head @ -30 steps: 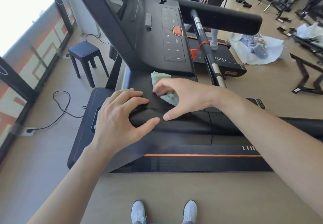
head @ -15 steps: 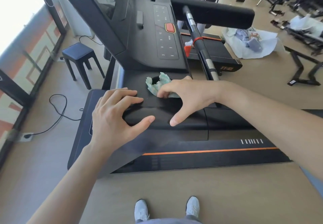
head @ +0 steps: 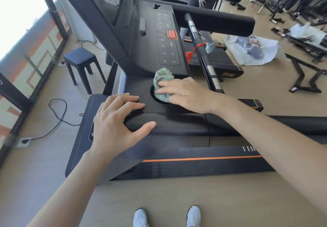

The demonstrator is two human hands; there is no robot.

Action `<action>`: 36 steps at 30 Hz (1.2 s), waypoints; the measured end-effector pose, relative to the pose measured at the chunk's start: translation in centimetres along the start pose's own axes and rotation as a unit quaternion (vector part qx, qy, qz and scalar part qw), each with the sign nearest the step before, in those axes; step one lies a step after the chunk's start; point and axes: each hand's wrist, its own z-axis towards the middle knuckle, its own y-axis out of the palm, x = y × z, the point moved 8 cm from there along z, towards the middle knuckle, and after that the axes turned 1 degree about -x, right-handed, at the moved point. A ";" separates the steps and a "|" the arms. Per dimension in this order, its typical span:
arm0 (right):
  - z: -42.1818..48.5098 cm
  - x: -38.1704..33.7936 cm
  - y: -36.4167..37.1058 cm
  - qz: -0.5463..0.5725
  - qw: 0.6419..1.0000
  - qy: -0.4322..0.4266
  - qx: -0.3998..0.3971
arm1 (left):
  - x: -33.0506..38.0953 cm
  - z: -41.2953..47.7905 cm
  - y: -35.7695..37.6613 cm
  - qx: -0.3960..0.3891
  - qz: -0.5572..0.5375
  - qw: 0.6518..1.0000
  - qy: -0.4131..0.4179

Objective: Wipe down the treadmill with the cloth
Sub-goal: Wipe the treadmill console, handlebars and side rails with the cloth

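Note:
I stand beside a black treadmill (head: 177,126), facing its sloped console (head: 150,41) with a keypad and a red button. A crumpled green cloth (head: 163,76) sits in the round cup recess (head: 152,92) just below the console. My right hand (head: 185,94) lies over the cloth, its fingers flat and pressing it into the recess; the thumb is hidden. To the left, my left hand (head: 116,120) rests on the padded front edge of the console tray, fingers on top and thumb spread in front.
A padded handlebar (head: 217,21) and a thin black-and-silver bar (head: 203,53) reach over the deck (head: 194,166). A dark stool (head: 79,55) and a power cable (head: 58,113) are on the floor at left. Another treadmill with a person's legs, plus wrapping and frames, lie behind.
My right hand has carried the cloth away from me, off the tray's flat part and into the round recess, and its fingers have flattened. My left hand has stayed on the padded edge.

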 end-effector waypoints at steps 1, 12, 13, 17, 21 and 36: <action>-0.1 0.1 -0.2 -0.053 0.999 -0.010 0.000 | 0.0 0.0 0.0 0.001 0.000 1.000 0.000; -1.5 0.7 -0.3 -0.213 0.973 -0.080 -0.042 | 0.0 -0.1 -0.1 0.015 0.001 1.000 0.010; -1.5 0.5 -0.1 -0.197 0.976 -0.071 -0.053 | 0.1 -0.1 -0.1 0.014 0.002 1.000 0.010; -1.4 -0.4 1.2 -0.071 0.993 -0.038 -0.085 | 0.2 -0.1 -0.1 0.009 0.007 1.000 0.008; -2.2 -0.8 2.0 0.019 0.997 -0.010 -0.078 | 0.2 0.0 -0.1 0.012 0.007 1.000 0.010; -1.3 0.7 0.3 -0.265 0.956 -0.120 -0.045 | -0.1 -0.1 0.0 0.014 0.000 1.000 0.014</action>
